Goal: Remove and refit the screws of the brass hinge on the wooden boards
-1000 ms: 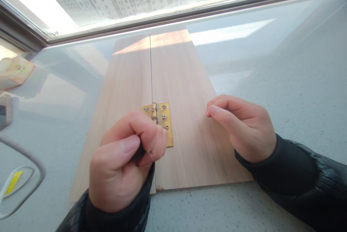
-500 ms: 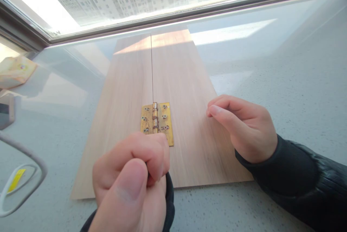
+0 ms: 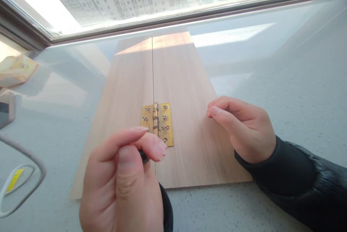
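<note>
Brass butt hinge (image 3: 156, 120): straddles the seam (image 3: 153, 69), one leaf per board, presumably joining left board (image 3: 121, 87) and right board (image 3: 184, 87). My left hand (image 3: 119, 185): clamped on a mostly hidden black object (image 3: 144, 157). My right hand (image 3: 242, 128): fingertips together, apparently steadying.

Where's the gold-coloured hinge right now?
In the head view, the hinge is near the middle, across the seam between two wooden boards, partly hidden by the left hand.

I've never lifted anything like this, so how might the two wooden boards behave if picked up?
Each of the wooden boards would probably stay stiff, looking flat and straight-edged. Together they may fold or sag along the seam, since a hinge straddles it. They seem unlikely to roll or tip, lying flat on the counter.
</note>
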`<state>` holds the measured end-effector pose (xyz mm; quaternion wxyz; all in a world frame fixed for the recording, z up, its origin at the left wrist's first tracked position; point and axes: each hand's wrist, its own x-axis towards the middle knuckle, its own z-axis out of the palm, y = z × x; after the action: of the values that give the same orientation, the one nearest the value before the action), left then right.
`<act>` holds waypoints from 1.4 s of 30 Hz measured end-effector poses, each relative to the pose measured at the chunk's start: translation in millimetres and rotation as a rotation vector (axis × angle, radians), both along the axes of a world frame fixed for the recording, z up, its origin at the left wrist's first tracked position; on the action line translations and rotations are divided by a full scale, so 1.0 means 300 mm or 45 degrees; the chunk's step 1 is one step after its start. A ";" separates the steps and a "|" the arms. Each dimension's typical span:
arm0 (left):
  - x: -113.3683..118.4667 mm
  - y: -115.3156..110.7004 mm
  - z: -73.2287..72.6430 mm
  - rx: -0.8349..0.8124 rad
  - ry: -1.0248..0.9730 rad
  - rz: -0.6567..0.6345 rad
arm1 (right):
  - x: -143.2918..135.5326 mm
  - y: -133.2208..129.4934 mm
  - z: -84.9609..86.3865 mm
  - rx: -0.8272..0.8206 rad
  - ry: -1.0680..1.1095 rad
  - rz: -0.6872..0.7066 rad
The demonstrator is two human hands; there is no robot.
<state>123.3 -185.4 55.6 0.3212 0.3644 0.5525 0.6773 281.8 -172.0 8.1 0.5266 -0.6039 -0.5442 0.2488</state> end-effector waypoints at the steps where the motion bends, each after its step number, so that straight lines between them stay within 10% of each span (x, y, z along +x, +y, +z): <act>1: 0.005 -0.001 0.006 -0.037 -0.038 -0.005 | -0.001 0.000 0.001 -0.003 0.001 0.001; 10: -0.102 0.126 0.050 -0.285 -0.079 -1.044 | 0.001 0.001 0.005 -0.001 0.008 0.008; 17: -0.060 0.010 -0.022 0.071 0.235 -0.398 | 0.001 -0.001 0.003 -0.016 0.001 0.006; 23: -0.071 -0.026 -0.031 0.164 0.386 -0.634 | 0.000 -0.001 0.007 -0.033 0.006 0.005; 28: -0.102 0.084 0.028 -0.064 0.504 -1.314 | -0.003 -0.003 0.010 -0.048 0.021 0.001; 36: -0.099 0.104 0.010 -0.022 -0.166 -0.629 | 0.003 -0.006 0.002 -0.058 0.025 -0.002; 42: -0.060 0.088 0.033 -0.048 -0.056 -0.706 | 0.001 -0.004 0.003 -0.059 0.019 -0.007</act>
<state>105.4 -159.0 65.6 0.5131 0.4808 0.4371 0.5608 282.1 -173.1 9.1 0.5173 -0.6155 -0.5325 0.2644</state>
